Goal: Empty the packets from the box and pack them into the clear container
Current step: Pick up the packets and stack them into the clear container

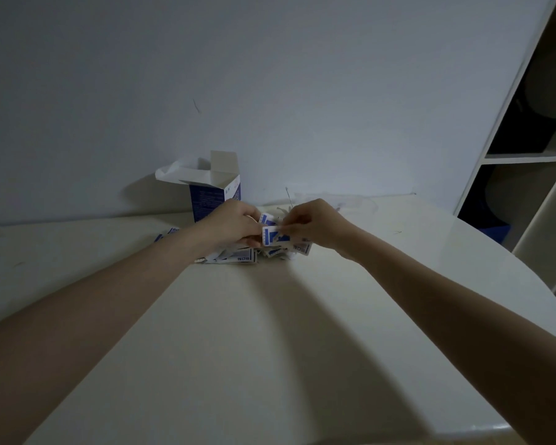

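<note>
In the head view, a small white-and-blue paper packet (272, 236) is pinched between the left hand (235, 224) and the right hand (315, 224), which are brought together above a loose heap of like packets (238, 253) on the pale round table (270, 332). The open blue-and-white cardboard box (214, 191) is stood just behind the left hand, against the wall. The gathering step is judged under way. No clear container can be made out; it must be located before packing.
</note>
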`<act>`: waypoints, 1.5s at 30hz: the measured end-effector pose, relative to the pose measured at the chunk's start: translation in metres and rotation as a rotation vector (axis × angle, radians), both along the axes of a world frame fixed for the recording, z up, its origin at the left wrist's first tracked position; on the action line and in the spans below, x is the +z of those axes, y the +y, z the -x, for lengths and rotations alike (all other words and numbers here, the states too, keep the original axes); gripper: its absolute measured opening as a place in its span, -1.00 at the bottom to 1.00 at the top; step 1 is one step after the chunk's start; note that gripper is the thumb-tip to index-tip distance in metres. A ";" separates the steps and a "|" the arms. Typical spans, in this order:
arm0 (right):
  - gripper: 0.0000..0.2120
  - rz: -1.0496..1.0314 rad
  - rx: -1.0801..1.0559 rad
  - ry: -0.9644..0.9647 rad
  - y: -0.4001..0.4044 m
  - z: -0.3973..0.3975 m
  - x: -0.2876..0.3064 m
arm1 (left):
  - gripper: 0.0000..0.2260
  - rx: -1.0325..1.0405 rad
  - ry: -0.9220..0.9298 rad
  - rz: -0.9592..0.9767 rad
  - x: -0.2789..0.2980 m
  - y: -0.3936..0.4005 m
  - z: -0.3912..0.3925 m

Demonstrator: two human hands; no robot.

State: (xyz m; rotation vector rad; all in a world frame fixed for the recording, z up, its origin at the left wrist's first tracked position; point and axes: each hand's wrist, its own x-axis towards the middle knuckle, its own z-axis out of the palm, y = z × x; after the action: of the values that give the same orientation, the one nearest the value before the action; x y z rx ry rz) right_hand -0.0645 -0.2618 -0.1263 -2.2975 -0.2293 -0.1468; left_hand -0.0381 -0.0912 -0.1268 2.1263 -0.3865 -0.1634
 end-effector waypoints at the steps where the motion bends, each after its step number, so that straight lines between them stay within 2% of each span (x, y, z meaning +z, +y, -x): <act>1: -0.94 0.028 -0.018 -0.041 0.001 -0.001 0.000 | -0.92 -0.020 -0.092 -0.158 0.000 0.003 -0.002; 4: -0.90 0.262 -0.008 -0.102 -0.001 -0.003 -0.007 | -0.72 -0.087 -0.207 -0.657 -0.005 0.018 -0.005; 6: -0.83 0.459 0.071 -0.112 -0.004 -0.003 -0.018 | -0.60 -0.141 -0.186 -0.777 -0.014 0.025 -0.005; 10: -0.80 0.671 0.191 -0.091 -0.007 0.003 -0.037 | -0.59 -0.184 -0.159 -0.754 -0.020 0.026 -0.009; 14: -0.84 0.618 0.182 -0.079 -0.007 0.004 -0.038 | -0.76 -0.188 -0.228 -0.745 -0.016 0.021 -0.013; 16: -0.89 0.514 0.135 -0.076 -0.007 0.005 -0.032 | -0.86 -0.159 -0.305 -0.639 -0.012 0.018 -0.012; 19: -0.72 0.129 0.073 0.019 -0.005 0.008 -0.019 | -0.83 -0.140 -0.310 -0.467 -0.002 0.015 -0.009; 21: -0.79 -0.149 0.118 0.110 -0.003 0.010 -0.012 | -0.78 -0.158 -0.314 -0.486 0.004 0.012 -0.009; 22: -0.85 -0.202 0.135 0.137 -0.002 0.010 -0.009 | -0.75 -0.164 -0.313 -0.505 0.006 0.009 -0.009; 24: -0.90 -0.156 0.144 0.140 0.003 0.010 -0.003 | -0.71 -0.183 -0.284 -0.470 0.006 0.002 -0.009; 27: -0.87 0.009 0.049 0.043 0.004 0.012 0.001 | -0.76 -0.245 -0.225 -0.378 0.004 -0.006 -0.004; 29: -0.84 -0.017 -0.048 0.008 -0.005 0.011 0.000 | -0.89 -0.269 -0.153 -0.386 -0.001 -0.006 -0.002; 32: -0.85 -0.043 -0.111 0.043 -0.022 0.012 -0.003 | -0.92 -0.269 -0.044 -0.336 -0.009 -0.002 -0.002; 35: -0.75 0.070 -0.081 0.070 -0.032 0.020 -0.001 | -0.92 -0.242 -0.065 -0.390 -0.007 -0.001 -0.003; 37: -0.90 0.195 -0.014 0.052 -0.033 0.022 0.001 | -0.85 -0.262 -0.063 -0.446 -0.006 -0.003 -0.003; 39: -0.83 0.321 0.080 0.054 -0.029 0.023 0.003 | -0.85 -0.283 -0.057 -0.468 -0.004 -0.009 0.000; 41: -0.92 0.405 0.129 0.067 -0.021 0.025 0.003 | -0.83 -0.297 -0.058 -0.461 -0.004 -0.015 0.000; 43: -0.88 0.424 0.112 0.031 -0.016 0.023 0.001 | -0.78 -0.299 -0.057 -0.449 -0.005 -0.020 0.001; 45: -0.82 0.376 0.060 0.003 -0.017 0.021 0.000 | -0.83 -0.291 -0.013 -0.366 -0.007 -0.018 0.002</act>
State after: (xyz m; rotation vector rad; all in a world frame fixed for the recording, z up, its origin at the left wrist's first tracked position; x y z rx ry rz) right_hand -0.0854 -0.2784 -0.1266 -2.6601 -0.3483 -0.0736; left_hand -0.0399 -0.1097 -0.1335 2.4196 -0.7195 -0.4146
